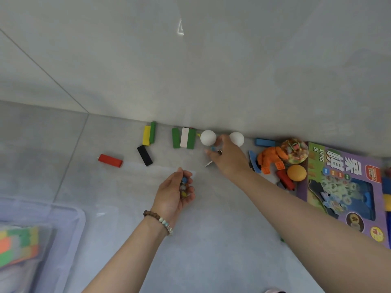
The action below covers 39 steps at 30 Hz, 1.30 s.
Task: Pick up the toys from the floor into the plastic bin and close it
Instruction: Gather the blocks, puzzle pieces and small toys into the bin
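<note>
My left hand [173, 194] is cupped palm-up over the floor and holds several glass marbles [184, 185]. My right hand [228, 155] reaches toward the wall between two white balls [208, 137] [237, 138], its fingertips pinching a small blue marble [213, 148]. Along the wall lie coloured wooden blocks: yellow [146, 135], green [175, 138], white [184, 137], black [144, 155], red [110, 160]. The clear plastic bin [69, 216] sits at the lower left with coloured blocks inside.
To the right lie an orange brick figure [269, 158], an orange ball [296, 172], a clear ball of small toys [295, 150], a blue block [265, 142] and a purple game box [342, 182]. A grey wall runs behind the toys.
</note>
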Tool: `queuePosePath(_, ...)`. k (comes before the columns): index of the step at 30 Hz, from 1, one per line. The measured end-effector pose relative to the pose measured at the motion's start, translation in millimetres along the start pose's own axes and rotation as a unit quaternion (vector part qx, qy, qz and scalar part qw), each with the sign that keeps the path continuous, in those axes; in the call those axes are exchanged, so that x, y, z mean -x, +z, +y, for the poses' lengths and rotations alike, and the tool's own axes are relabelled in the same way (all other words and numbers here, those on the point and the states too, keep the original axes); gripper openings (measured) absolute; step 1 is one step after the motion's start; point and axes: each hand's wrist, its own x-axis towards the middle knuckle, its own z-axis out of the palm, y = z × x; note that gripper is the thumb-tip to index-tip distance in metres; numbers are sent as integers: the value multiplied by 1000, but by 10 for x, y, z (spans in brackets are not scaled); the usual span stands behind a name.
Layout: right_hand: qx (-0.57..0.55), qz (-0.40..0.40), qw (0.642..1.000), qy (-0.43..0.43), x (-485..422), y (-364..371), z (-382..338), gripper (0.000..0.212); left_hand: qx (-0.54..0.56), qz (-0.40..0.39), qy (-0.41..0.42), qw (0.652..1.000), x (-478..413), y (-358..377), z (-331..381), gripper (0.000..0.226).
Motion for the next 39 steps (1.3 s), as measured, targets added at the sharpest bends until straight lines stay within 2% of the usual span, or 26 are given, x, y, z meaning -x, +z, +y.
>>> queuePosePath(4, 30, 2, 1000, -7, 8, -16, -15, 21, 3, 2, -6, 1000, 18, -31, 12, 35)
queuePosePath(6, -50, -1, 999, 6, 72, -17, 20, 16, 7, 1, -4, 1000, 28, -49, 17, 34)
queuePosePath(7, -140, -4, 990, 33, 125, -30, 43, 11, 9, 0, -4, 1000, 35, -57, 15, 34)
queuePosePath(8, -249, -16, 966, 68, 184, -49, 67, 12, 9, 0, -5, 1000, 41, -66, 10, 34)
queuePosePath(10, -449, -68, 883, 120, 324, -110, 110, 24, 8, 0, -5, 1000, 51, -78, -2, 34)
queuePosePath(11, -508, -84, 848, 125, 374, -146, 138, 27, 8, 0, -6, 1000, 55, -76, -8, 34)
queuePosePath(12, -532, -89, 833, 124, 405, -176, 174, 32, 9, 1, -6, 1000, 57, -72, -12, 34)
queuePosePath(13, -525, -86, 838, 121, 428, -209, 196, 38, 9, 3, -5, 1000, 56, -69, -13, 34)
queuePosePath(15, -422, -71, 899, 91, 431, -222, 243, 39, 9, 5, -7, 1000, 48, -62, -15, 34)
queuePosePath(17, -295, -60, 953, 37, 394, -182, 297, 23, 8, 7, -9, 1000, 33, -63, -17, 34)
queuePosePath(18, -237, -50, 970, 8, 367, -155, 326, 15, 8, 7, -9, 1000, 24, -61, -21, 34)
queuePosePath(20, -121, -44, 991, -39, 316, -94, 365, 22, 10, 7, -8, 1000, 13, -55, -29, 34)
queuePosePath(22, -41, -50, 995, -69, 284, -53, 337, 27, 11, 6, -11, 1000, 10, -40, -38, 34)
queuePosePath(26, -20, -50, 994, -90, 283, -2, 276, 25, 11, 5, -10, 1000, 7, -27, -44, 34)
queuePosePath(31, 84, -60, 989, -109, 359, 1, 280, 20, 7, 5, -10, 1000, 32, -46, -28, 35)
queuePosePath(39, 107, -58, 987, -103, 435, 19, 311, 16, -2, 7, -5, 1000, 90, -100, -1, 35)
